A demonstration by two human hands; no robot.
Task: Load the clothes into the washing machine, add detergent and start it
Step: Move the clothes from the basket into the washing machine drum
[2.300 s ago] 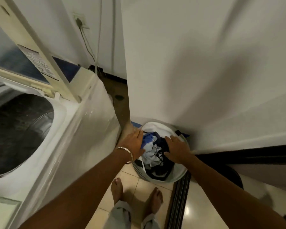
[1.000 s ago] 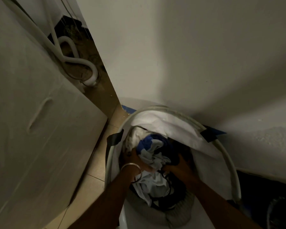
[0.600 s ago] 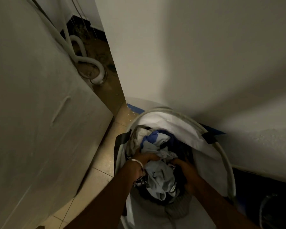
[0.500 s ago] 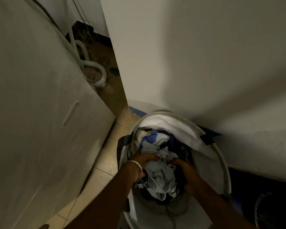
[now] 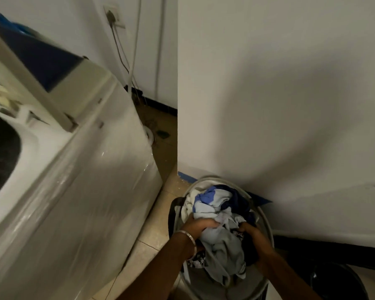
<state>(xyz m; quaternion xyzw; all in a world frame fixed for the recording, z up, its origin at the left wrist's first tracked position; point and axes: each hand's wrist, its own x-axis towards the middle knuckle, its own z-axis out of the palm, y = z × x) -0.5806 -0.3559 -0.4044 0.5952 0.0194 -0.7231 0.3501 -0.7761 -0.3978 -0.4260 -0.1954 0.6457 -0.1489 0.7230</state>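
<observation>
Two hands, left hand (image 5: 198, 226) and right hand (image 5: 252, 234), clutch the clothes bundle (image 5: 220, 226) in the basket (image 5: 266, 221); the washing machine (image 5: 85, 180) drum opening lies up to their left.

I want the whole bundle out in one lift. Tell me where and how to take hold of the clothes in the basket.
Grip the clothes low on both flanks of the heap, coming down from above: the basket opens upward and its rim walls off the sides. The left hand and right hand already dig in there; loose grey fabric drapes toward the near rim, so scoop beneath it.
</observation>
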